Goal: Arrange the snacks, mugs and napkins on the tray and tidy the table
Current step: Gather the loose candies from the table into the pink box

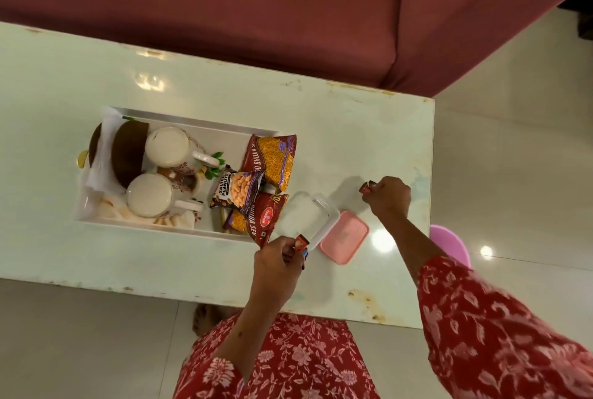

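Observation:
A white tray [192, 124] on the pale table holds two floral mugs [167, 145] [150, 195], brown bowls [130, 154] with white napkins [104, 151], a salted peanuts packet [237, 190] and two bhujia packets [272, 158] [256, 222]. Right of the tray stands an empty clear plastic box [309, 217], with its pink lid [345, 236] lying beside it. My left hand [277, 267] is closed on small red wrapped candies [301, 243] just in front of the box. My right hand [390, 198] pinches another small red candy [365, 188] on the table, right of the box.
A maroon sofa [256, 13] runs along the table's far edge. The table's right edge [430, 206] is close to my right hand, with a pink stool [449, 243] on the floor beyond it. Bare tabletop lies left of and behind the tray.

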